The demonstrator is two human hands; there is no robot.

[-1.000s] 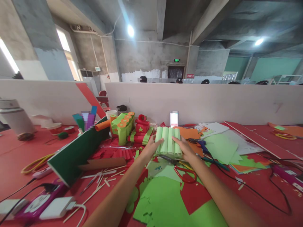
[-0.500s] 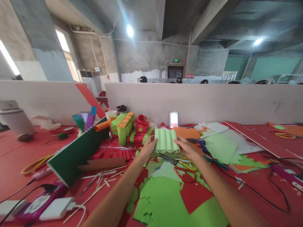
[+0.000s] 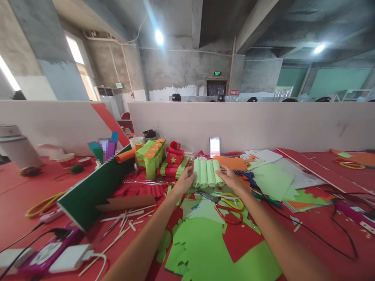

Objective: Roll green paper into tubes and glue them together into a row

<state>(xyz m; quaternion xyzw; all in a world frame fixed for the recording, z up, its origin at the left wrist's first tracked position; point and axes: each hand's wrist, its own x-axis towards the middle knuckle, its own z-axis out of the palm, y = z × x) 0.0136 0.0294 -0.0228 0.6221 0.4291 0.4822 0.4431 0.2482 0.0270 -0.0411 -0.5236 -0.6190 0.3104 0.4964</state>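
Note:
A row of several pale green paper rolls [image 3: 207, 174], lying side by side, is held between my hands above the middle of the table. My left hand [image 3: 185, 180] grips the left end roll. My right hand [image 3: 230, 178] has its fingers on the right end roll. Just below the rolls lie scissors [image 3: 229, 213] with red and yellow handles. Bright green paper [image 3: 202, 248] with cut edges spreads nearer to me, and a red paper piece [image 3: 242, 240] rests on it. To the left stand a green and orange paper model [image 3: 152, 154] and a red paper model with a star [image 3: 174, 160].
A dark green board [image 3: 96, 191] leans on edge at the left, near thin wooden sticks [image 3: 123, 230]. A purple power strip [image 3: 49, 249] with chargers lies front left. Paper sheets [image 3: 272, 179] and a black cable [image 3: 316, 238] are at the right. A white partition [image 3: 249, 125] stands behind.
The row of rolls has tipped slightly and shifted a little to the right in my hands. Both hands still hold its ends.

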